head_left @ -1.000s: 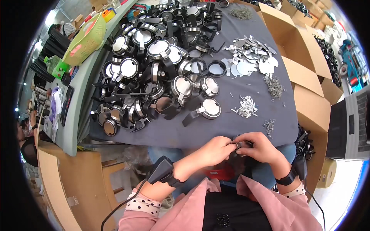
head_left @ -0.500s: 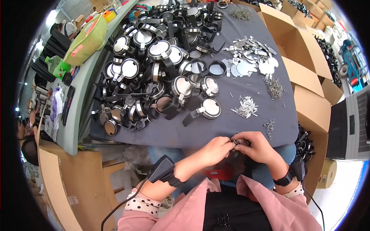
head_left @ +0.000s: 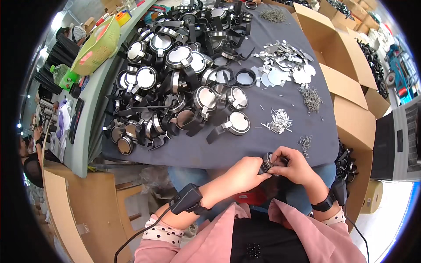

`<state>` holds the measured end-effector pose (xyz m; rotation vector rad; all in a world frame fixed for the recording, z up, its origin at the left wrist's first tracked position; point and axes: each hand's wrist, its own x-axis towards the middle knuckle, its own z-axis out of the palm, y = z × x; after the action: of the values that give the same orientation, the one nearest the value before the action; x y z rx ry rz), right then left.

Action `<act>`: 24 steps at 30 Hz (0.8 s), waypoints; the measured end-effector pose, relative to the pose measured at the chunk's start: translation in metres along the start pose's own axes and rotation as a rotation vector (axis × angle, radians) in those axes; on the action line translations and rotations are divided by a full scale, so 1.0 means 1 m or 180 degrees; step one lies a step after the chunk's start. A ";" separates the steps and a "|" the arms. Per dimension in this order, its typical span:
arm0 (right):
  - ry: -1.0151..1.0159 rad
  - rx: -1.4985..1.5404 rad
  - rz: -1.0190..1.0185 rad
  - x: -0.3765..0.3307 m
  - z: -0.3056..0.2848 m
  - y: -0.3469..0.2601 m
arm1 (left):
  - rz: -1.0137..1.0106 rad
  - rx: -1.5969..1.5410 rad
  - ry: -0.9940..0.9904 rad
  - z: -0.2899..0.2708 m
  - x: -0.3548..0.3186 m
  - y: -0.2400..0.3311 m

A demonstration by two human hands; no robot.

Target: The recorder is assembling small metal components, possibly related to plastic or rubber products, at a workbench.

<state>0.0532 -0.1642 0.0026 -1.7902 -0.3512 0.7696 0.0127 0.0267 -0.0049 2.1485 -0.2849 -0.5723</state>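
Observation:
At the near edge of the cloth-covered table, my left hand is closed on a small dark part with a metallic rim, apparently a black-and-silver lid. My right hand pinches the other side of it, thumb and fingers bent together. Fingers cover much of the piece, so its full shape is hidden. Beyond my hands lie a bunch of small wire springs and a heap of short silver pins. One finished-looking round lid with a black handle lies nearest on the cloth.
A large pile of black-and-silver lids covers the table's left and far side. Flat metal discs, more springs and fine wire pieces lie right. Open cardboard boxes flank the right edge; a green side table stands left.
The held piece has turned and come up a little between my hands, showing more of its dark side and rim. My right fingers have shifted slightly on it.

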 end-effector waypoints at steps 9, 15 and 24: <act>-0.0152 -0.0709 -0.0619 -0.025 -0.007 0.005 | -0.0076 -0.0107 0.0109 -0.004 0.002 0.003; 0.0038 -0.1821 -0.1642 -0.025 -0.002 -0.002 | -0.0048 -0.0480 0.0048 -0.007 0.000 0.006; -0.0012 -0.3334 -0.2436 -0.009 -0.012 0.008 | -0.0056 -0.0499 0.0026 -0.004 -0.001 0.008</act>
<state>0.0536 -0.1813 0.0002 -2.3023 -1.5423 -0.0213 0.0138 0.0255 0.0035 2.0034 -0.2097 -0.5766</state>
